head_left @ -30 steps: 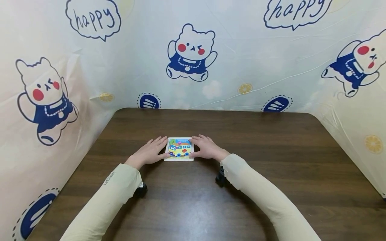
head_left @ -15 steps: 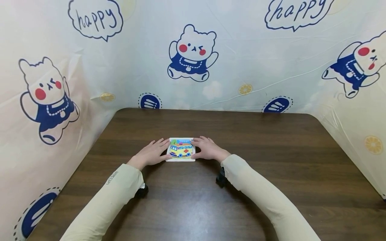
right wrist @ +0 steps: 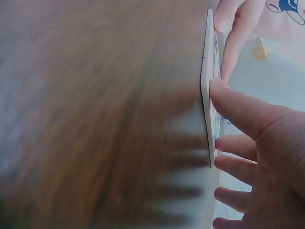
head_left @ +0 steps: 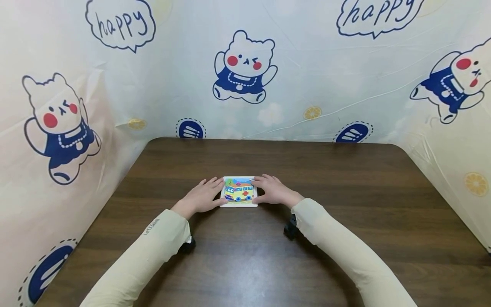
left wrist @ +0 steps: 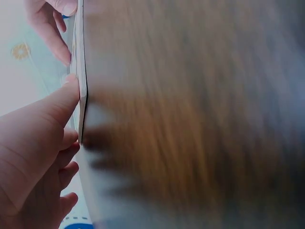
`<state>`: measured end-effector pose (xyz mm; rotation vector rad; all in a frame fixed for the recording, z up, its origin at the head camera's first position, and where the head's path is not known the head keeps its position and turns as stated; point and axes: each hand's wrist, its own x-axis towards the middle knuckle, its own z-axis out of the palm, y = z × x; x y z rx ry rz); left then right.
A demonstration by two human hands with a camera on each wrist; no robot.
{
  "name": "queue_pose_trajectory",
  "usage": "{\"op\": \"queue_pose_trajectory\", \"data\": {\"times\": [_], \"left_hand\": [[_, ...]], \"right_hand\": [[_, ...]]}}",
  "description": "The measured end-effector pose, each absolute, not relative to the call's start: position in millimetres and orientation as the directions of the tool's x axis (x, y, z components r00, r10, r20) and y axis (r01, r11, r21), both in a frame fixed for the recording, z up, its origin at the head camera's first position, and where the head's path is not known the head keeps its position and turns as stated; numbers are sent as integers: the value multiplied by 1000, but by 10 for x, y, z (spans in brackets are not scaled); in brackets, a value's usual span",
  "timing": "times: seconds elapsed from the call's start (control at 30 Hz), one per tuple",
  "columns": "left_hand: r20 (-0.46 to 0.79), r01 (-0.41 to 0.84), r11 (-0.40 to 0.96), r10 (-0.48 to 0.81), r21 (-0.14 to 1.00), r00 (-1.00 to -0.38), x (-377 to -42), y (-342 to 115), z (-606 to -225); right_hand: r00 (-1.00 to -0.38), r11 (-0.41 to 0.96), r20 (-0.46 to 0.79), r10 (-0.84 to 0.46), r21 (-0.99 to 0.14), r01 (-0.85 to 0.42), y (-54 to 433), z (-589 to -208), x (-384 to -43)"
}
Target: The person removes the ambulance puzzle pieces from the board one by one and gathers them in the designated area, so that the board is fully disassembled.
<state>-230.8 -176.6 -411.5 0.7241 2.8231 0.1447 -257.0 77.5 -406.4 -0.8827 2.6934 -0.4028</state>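
Observation:
A flat white-bordered picture board (head_left: 239,190), printed with a yellow ambulance, lies on the brown wooden table. My left hand (head_left: 203,197) touches its left side, with thumb and index fingertips on the border and the other fingers spread beyond it. On the opposite side, my right hand (head_left: 274,190) touches the right border in much the same way. Both wrist views show the board's thin edge (left wrist: 82,71) level with the table, my thumbs resting at its near rim (right wrist: 207,90). Neither hand's fingers wrap under the board.
The dark wooden table (head_left: 326,179) extends around the board on every side. Behind it and at both sides hangs a pale curtain (head_left: 299,76) with cartoon bears and lettering. A dark wrist-worn device (head_left: 291,228) sits below the right cuff; another (head_left: 188,246) is below the left.
The picture board has slid to the right across the table, mostly in the last half second. Both hands have moved right with it, keeping contact at its sides.

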Motion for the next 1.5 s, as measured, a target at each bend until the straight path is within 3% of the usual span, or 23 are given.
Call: {"op": "queue_pose_trajectory", "data": {"times": [1.5], "left_hand": [[-172,604,774,632,190,-756,-2171,-1242,-4167]], "right_hand": [[-760,753,-163,-630,-369,-545,1496,-4025,-2352]]}}
